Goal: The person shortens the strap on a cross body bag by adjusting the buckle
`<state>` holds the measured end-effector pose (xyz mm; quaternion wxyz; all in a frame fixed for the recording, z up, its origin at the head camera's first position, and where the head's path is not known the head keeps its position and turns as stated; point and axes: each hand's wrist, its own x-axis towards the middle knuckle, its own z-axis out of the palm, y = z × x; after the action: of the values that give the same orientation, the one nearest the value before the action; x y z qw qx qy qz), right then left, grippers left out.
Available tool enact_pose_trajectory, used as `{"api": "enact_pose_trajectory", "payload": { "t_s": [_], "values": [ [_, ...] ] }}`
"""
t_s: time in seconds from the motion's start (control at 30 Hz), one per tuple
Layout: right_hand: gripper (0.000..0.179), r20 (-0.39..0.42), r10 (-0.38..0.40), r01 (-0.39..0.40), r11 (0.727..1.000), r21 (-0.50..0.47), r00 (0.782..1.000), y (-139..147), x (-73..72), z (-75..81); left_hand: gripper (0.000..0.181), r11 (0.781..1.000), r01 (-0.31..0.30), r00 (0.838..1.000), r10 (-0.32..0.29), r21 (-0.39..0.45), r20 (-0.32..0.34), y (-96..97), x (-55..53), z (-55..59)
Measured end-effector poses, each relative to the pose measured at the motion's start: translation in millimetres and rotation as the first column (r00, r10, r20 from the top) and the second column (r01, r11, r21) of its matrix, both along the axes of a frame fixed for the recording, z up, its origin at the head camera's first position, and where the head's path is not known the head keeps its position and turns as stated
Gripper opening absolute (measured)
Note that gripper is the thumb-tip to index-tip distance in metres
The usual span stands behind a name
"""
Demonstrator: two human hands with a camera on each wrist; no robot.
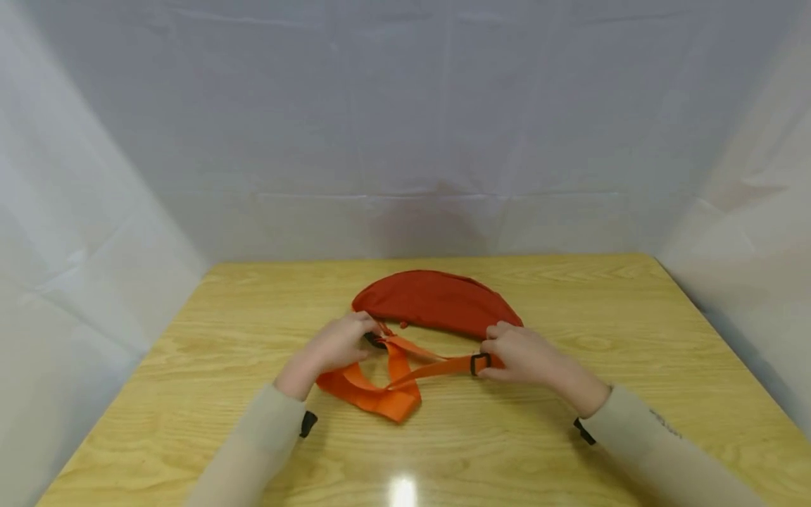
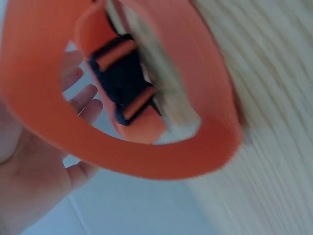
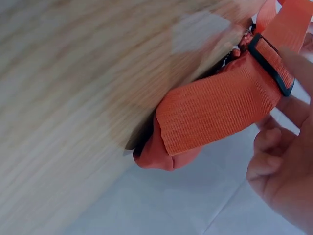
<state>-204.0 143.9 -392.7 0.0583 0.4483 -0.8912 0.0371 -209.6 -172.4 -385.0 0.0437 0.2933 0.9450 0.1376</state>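
Note:
A red waist bag [image 1: 437, 299] lies on the table with its curved side away from me. Its orange strap [image 1: 374, 401] loops toward me in front of the bag. My left hand [image 1: 338, 345] is beside the black buckle [image 2: 122, 81]; in the left wrist view its fingers are loosely extended behind the strap loop, with a gap between them and the thumb. My right hand [image 1: 522, 355] pinches the strap beside the black slider [image 1: 480, 364], near the bag's right end. In the right wrist view the other fingers are loosely bent, and a flat strap section [image 3: 215, 112] covers part of the bag.
The wooden table [image 1: 190, 366] extends around the bag on all sides. Pale sheeting [image 1: 405, 127] hangs behind it and along both sides. Small black pieces [image 1: 307, 424] show beneath both wrists.

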Motion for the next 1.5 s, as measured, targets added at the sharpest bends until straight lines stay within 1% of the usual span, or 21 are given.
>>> {"api": "enact_pose_trajectory", "payload": {
  "t_s": [0.07, 0.17, 0.23, 0.3, 0.4, 0.5, 0.53, 0.63, 0.7, 0.83, 0.93, 1.0, 1.07, 1.13, 1.17, 1.2, 1.27, 1.33, 1.4, 1.43, 1.5],
  "values": [
    [0.027, 0.005, -0.051, 0.050, 0.998, 0.031, 0.999, 0.1, 0.7, -1.3, 0.033, 0.999, -0.005, 1.000, 0.005, -0.035, 0.015, -1.3, -4.2, -1.9],
    [0.027, 0.041, -0.130, 0.127, 0.989, 0.079, 0.991, 1.6, 0.1, -4.5, 0.034, 0.997, 0.001, 1.000, 0.002, -0.083, 0.029, -1.7, -7.5, -4.7],
    [0.029, 0.075, -0.167, 0.159, 0.982, 0.105, 0.983, 3.6, -1.2, -7.0, 0.035, 0.994, 0.008, 0.999, -0.003, -0.108, 0.044, -1.2, -8.3, -6.4],
    [0.032, 0.120, -0.183, 0.170, 0.979, 0.114, 0.976, 5.9, -3.5, -8.9, 0.036, 0.992, 0.007, 0.998, 0.001, -0.126, 0.061, -0.8, -8.1, -8.0],
    [0.036, 0.199, -0.190, 0.177, 0.981, 0.083, 0.961, 9.4, -9.8, -10.6, 0.036, 0.993, -0.010, 0.997, 0.019, -0.120, 0.070, -1.0, -7.3, -9.7],
    [0.041, 0.256, -0.200, 0.193, 0.980, 0.055, 0.946, 13.6, -18.0, -11.1, 0.032, 0.994, -0.024, 0.998, 0.030, -0.108, 0.054, -2.1, -6.3, -10.6],
    [0.044, 0.282, -0.209, 0.204, 0.978, 0.046, 0.937, 15.1, -20.8, -11.0, 0.031, 0.994, -0.027, 0.998, 0.033, -0.104, 0.050, -2.3, -6.0, -10.5],
    [0.053, 0.309, -0.214, 0.212, 0.976, 0.040, 0.927, 19.6, -29.7, -10.9, 0.028, 0.994, -0.024, 0.999, 0.028, -0.106, 0.036, -2.5, -4.9, -9.8],
    [0.053, 0.326, -0.205, 0.206, 0.978, 0.032, 0.923, 21.5, -35.5, -10.8, 0.027, 0.992, -0.029, 0.999, 0.034, -0.120, 0.035, -1.7, -4.2, -9.2],
    [0.047, 0.328, -0.173, 0.177, 0.984, 0.018, 0.929, 23.4, -45.3, -9.6, 0.027, 0.987, -0.049, 0.998, 0.053, -0.153, 0.024, 2.9, -1.4, -6.8],
    [0.044, 0.315, -0.162, 0.160, 0.987, 0.031, 0.935, 21.6, -47.4, -7.8, 0.032, 0.984, -0.055, 0.998, 0.058, -0.169, 0.015, 7.6, 1.0, -6.4],
    [0.045, 0.284, -0.170, 0.159, 0.985, 0.062, 0.944, 18.1, -44.8, -6.6, 0.034, 0.989, -0.035, 0.999, 0.039, -0.146, 0.025, 10.1, 2.3, -7.1],
    [0.044, 0.241, -0.161, 0.146, 0.986, 0.081, 0.957, 12.7, -41.6, -6.6, 0.034, 0.993, -0.005, 0.999, 0.010, -0.120, 0.038, 12.1, 3.0, -8.0],
    [0.041, 0.216, -0.136, 0.123, 0.990, 0.072, 0.967, 6.4, -38.7, -7.1, 0.034, 0.995, 0.027, 0.999, -0.023, -0.095, 0.046, 13.5, 3.1, -8.8],
    [0.041, 0.211, -0.120, 0.110, 0.992, 0.058, 0.970, 3.3, -36.9, -6.4, 0.035, 0.996, 0.041, 0.998, -0.037, -0.085, 0.052, 14.2, 3.2, -8.7],
    [0.036, 0.218, -0.098, 0.093, 0.995, 0.036, 0.971, -0.1, -36.0, -6.1, 0.037, 0.995, 0.052, 0.998, -0.048, -0.086, 0.047, 14.9, 3.0, -8.9],
    [0.025, 0.250, -0.056, 0.060, 0.998, -0.009, 0.967, -6.0, -35.4, -6.3, 0.033, 0.993, 0.063, 0.998, -0.061, -0.100, 0.024, 16.4, 2.1, -9.6],
    [0.018, 0.267, -0.036, 0.044, 0.999, -0.025, 0.963, -10.8, -35.0, -6.5, 0.025, 0.991, 0.070, 0.997, -0.071, -0.114, -0.010, 17.9, 1.1, -11.1],
    [0.022, 0.269, -0.038, 0.045, 0.999, -0.019, 0.962, -14.0, -34.4, -6.9, 0.012, 0.987, 0.074, 0.996, -0.080, -0.143, -0.037, 19.4, -0.3, -13.1],
    [0.024, 0.264, -0.044, 0.049, 0.999, -0.012, 0.964, -14.9, -33.8, -7.1, 0.008, 0.986, 0.073, 0.996, -0.081, -0.153, -0.044, 19.9, -0.8, -14.1],
    [0.027, 0.241, -0.054, 0.056, 0.998, 0.001, 0.969, -15.1, -32.4, -7.6, 0.014, 0.984, 0.056, 0.997, -0.065, -0.171, -0.048, 20.8, -1.3, -15.9]
  ]
}}
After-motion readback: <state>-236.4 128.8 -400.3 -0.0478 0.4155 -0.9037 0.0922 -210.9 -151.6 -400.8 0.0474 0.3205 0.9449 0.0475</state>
